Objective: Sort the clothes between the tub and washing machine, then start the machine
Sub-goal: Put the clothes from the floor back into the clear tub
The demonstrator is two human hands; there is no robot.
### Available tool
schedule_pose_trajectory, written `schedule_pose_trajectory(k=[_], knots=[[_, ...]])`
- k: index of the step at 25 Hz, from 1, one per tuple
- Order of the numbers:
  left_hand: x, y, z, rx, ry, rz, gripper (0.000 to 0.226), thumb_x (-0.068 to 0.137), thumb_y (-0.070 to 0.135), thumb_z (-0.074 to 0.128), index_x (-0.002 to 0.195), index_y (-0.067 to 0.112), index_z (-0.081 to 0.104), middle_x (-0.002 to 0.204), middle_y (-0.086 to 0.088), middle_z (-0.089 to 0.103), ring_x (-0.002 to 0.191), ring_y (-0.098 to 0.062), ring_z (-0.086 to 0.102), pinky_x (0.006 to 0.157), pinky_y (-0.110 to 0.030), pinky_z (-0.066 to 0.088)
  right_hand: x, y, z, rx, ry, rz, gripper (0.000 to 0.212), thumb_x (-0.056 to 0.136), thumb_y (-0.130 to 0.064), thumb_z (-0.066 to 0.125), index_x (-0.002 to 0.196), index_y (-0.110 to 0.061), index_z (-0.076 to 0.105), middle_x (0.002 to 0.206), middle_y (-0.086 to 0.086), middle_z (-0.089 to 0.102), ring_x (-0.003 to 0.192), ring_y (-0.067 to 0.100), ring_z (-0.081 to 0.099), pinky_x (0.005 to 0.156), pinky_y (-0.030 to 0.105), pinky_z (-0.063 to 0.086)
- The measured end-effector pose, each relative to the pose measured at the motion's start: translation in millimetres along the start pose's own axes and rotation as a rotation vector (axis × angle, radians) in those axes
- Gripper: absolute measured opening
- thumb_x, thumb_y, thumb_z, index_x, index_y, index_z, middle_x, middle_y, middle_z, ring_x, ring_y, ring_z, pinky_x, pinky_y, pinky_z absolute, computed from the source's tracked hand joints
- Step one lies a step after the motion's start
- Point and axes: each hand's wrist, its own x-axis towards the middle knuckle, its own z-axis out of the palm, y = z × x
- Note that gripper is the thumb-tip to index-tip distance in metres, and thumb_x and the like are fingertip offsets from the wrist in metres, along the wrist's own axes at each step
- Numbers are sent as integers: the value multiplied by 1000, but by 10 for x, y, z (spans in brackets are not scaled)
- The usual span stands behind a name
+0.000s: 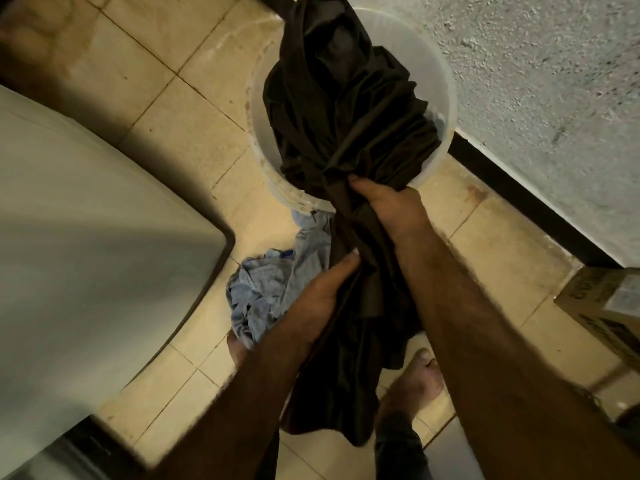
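A large dark brown garment (346, 109) stretches from the white plastic tub (438, 81) down past my arms. My right hand (391, 202) grips it at the tub's near rim. Lower down, my left hand (318, 296) is closed on the same cloth. A crumpled light blue garment (266, 292) lies on the tiled floor just left of my left hand. The washing machine (86, 254), pale grey with a rounded corner, fills the left side; its lid and controls are out of sight.
A cardboard box (609, 306) stands on the floor at the right. A rough white wall (554, 98) with a dark skirting runs behind the tub. My bare feet (412, 382) are on the beige tiles below the hanging cloth.
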Motion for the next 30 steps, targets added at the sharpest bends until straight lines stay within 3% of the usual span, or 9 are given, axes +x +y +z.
schedule_pose_trajectory(k=[4,6,9,13,16,19,22,25,30], knots=[[207,180,41,276,379,24,41,102,24,56,134,0,60,134,-24,64,123,-39,63,107,-46,51,-110,208,-157,-151,-96,52,66,76,-68,74,123,-22,71,110,-3,75,95,15,71,73,24,55],[288,368,76,299,516,39,43,101,29,58,131,-2,62,114,-17,72,97,-30,71,80,-24,60,-262,384,-230,-104,-254,115,64,73,-76,69,121,-33,70,121,-4,74,105,14,71,87,31,57],[412,633,164,351,672,110,44,101,31,57,133,0,60,105,-9,67,67,-10,56,44,-7,43,-553,712,-218,152,-547,197,69,73,-67,77,131,-31,67,129,-2,73,120,20,68,102,38,53],[516,692,186,287,710,175,45,98,24,63,138,2,59,131,-12,67,104,-27,66,90,-30,55,-760,841,-205,171,-321,24,42,83,-28,80,122,-14,73,109,3,80,101,20,76,81,26,62],[515,645,61,240,696,260,40,94,22,69,130,5,66,122,-15,72,106,-33,70,98,-43,57,-671,563,-253,166,-102,-220,33,87,-12,78,120,-13,73,106,2,80,95,14,77,76,21,61],[538,646,-12,257,713,310,44,91,33,74,125,6,67,116,-16,74,104,-33,72,96,-47,59,-456,162,-265,41,-52,-557,56,86,-30,78,138,-17,60,129,1,70,118,12,67,93,31,60],[600,717,4,165,762,354,53,92,34,73,130,1,57,120,-25,68,109,-44,68,95,-58,57,-24,-75,-182,-374,-26,-827,86,91,-35,70,161,-15,25,165,11,29,153,22,30,121,42,37],[661,833,0,93,718,445,48,97,22,66,135,-1,49,127,-24,64,112,-39,67,93,-57,58,441,-152,-48,-819,-17,-787,80,99,-40,56,164,-23,13,171,12,7,159,30,5,127,48,18],[691,997,-56,339,678,598,38,97,8,61,134,10,55,136,-15,58,123,-24,61,100,-42,57,944,-73,91,-1251,-81,-595,63,101,-44,47,160,-30,26,168,11,21,154,40,19,116,56,37]])
